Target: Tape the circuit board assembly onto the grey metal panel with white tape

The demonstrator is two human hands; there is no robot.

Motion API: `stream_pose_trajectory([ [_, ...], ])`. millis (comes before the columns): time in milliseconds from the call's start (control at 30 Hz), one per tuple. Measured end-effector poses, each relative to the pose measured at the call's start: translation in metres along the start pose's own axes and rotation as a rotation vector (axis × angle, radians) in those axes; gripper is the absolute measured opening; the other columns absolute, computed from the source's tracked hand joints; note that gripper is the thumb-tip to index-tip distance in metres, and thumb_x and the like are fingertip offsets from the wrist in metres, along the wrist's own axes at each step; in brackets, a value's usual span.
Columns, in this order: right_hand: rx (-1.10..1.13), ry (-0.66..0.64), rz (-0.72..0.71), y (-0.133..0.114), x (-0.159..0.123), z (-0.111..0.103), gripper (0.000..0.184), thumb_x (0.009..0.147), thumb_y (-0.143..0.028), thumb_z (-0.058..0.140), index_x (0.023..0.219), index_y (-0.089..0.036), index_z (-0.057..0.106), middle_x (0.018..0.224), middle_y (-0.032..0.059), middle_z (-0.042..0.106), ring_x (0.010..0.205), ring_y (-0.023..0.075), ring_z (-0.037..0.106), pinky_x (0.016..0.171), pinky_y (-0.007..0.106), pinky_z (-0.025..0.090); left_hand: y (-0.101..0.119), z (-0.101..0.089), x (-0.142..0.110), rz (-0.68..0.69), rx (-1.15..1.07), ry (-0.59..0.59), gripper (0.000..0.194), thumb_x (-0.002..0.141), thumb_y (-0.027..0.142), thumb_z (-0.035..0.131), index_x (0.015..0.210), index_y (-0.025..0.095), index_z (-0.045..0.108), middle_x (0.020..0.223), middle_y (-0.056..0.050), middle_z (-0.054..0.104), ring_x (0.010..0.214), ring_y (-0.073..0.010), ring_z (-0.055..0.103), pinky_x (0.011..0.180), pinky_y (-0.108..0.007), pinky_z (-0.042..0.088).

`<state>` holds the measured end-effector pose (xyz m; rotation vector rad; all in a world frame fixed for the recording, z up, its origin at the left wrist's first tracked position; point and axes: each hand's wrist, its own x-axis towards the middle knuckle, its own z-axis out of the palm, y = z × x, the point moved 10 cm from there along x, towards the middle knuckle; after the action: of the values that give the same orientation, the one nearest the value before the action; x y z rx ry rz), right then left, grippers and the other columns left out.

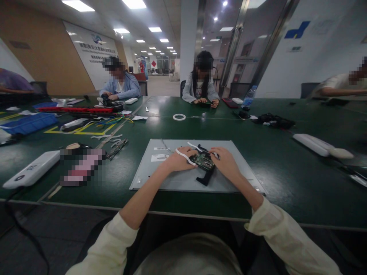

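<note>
A green circuit board [205, 162] lies over the grey flat panel [172, 181] in front of me. My left hand [179, 160] grips the board's left edge, fingers bent, with a white strip [185, 156] running across the hand. At the board's right edge, my right hand [225, 160] is closed in a pinch; a small dark piece shows at its fingertips, too small to name. A black bracket [205, 178] sticks out below the board toward me. Labels [159, 157] are stuck on the panel's left side.
On the left are a white power bank [33, 168], tweezers-like metal tools [117, 149], a blue tray [30, 124] and loose wires. A roll of tape [179, 117] lies ahead. Another white device [311, 144] and black cables [272, 120] are on the right. Co-workers sit around the table.
</note>
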<state>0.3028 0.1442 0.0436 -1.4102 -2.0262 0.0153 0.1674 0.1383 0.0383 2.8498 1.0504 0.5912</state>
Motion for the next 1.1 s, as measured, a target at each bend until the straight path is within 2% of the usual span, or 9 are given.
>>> stream_pose_trajectory([
  [233, -0.014, 0.012, 0.02, 0.004, 0.001, -0.003, 0.024, 0.082, -0.021, 0.044, 0.091, -0.016, 0.066, 0.107, 0.0094, 0.061, 0.103, 0.021, 0.053, 0.096, 0.037, 0.039, 0.01, 0.003, 0.0, -0.037, 0.158, 0.011, 0.053, 0.078, 0.054, 0.057, 0.117, 0.018, 0.051, 0.105, -0.01, 0.057, 0.099, -0.0256, 0.053, 0.088, -0.038, 0.04],
  [500, 0.013, -0.006, 0.02, 0.011, 0.0, 0.004, 0.027, 0.083, -0.026, 0.044, 0.098, -0.017, 0.064, 0.11, 0.0105, 0.058, 0.106, 0.0224, 0.051, 0.098, 0.041, 0.037, 0.007, -0.001, -0.001, -0.133, 0.224, 0.03, 0.049, 0.079, 0.054, 0.056, 0.113, 0.019, 0.053, 0.111, -0.012, 0.057, 0.103, -0.0281, 0.052, 0.087, -0.04, 0.04],
  [633, 0.035, -0.039, -0.022, 0.008, -0.002, 0.012, 0.036, 0.084, -0.036, 0.046, 0.111, -0.016, 0.058, 0.119, 0.0119, 0.054, 0.113, 0.0234, 0.047, 0.1, 0.042, 0.035, -0.001, -0.002, -0.001, -0.163, 0.176, 0.041, 0.049, 0.08, 0.052, 0.056, 0.115, 0.018, 0.053, 0.112, -0.012, 0.056, 0.104, -0.0278, 0.052, 0.089, -0.04, 0.04],
  [767, -0.006, -0.138, -0.106, -0.006, -0.008, 0.021, 0.049, 0.083, -0.045, 0.049, 0.122, -0.016, 0.053, 0.13, 0.0134, 0.045, 0.124, 0.0258, 0.037, 0.105, 0.044, 0.029, -0.012, -0.009, -0.004, -0.156, 0.023, 0.009, 0.057, 0.08, 0.047, 0.058, 0.127, 0.018, 0.044, 0.114, -0.01, 0.056, 0.103, -0.0249, 0.054, 0.089, -0.035, 0.042],
  [867, -0.053, -0.205, -0.126, -0.012, -0.012, 0.025, 0.049, 0.082, -0.048, 0.051, 0.122, -0.021, 0.054, 0.135, 0.0112, 0.041, 0.131, 0.0283, 0.028, 0.105, 0.048, 0.026, -0.023, -0.018, -0.019, -0.183, -0.06, -0.066, 0.063, 0.079, 0.044, 0.059, 0.133, 0.021, 0.037, 0.117, -0.009, 0.056, 0.103, -0.0243, 0.055, 0.087, -0.034, 0.043],
  [967, -0.061, -0.239, -0.134, -0.014, -0.013, 0.027, 0.046, 0.082, -0.047, 0.052, 0.119, -0.022, 0.057, 0.136, 0.0101, 0.042, 0.131, 0.0288, 0.027, 0.105, 0.05, 0.027, -0.028, -0.03, -0.044, -0.182, -0.077, -0.11, 0.067, 0.078, 0.041, 0.06, 0.137, 0.025, 0.033, 0.124, -0.008, 0.052, 0.11, -0.0241, 0.052, 0.09, -0.034, 0.042],
  [1100, -0.04, -0.25, -0.146, -0.015, -0.012, 0.028, 0.045, 0.083, -0.045, 0.051, 0.12, -0.021, 0.058, 0.132, 0.01, 0.047, 0.13, 0.0285, 0.031, 0.104, 0.05, 0.027, -0.037, -0.039, -0.079, -0.23, -0.064, -0.121, 0.063, 0.076, 0.048, 0.061, 0.131, 0.022, 0.042, 0.129, -0.01, 0.049, 0.12, -0.0266, 0.044, 0.1, -0.039, 0.036],
])
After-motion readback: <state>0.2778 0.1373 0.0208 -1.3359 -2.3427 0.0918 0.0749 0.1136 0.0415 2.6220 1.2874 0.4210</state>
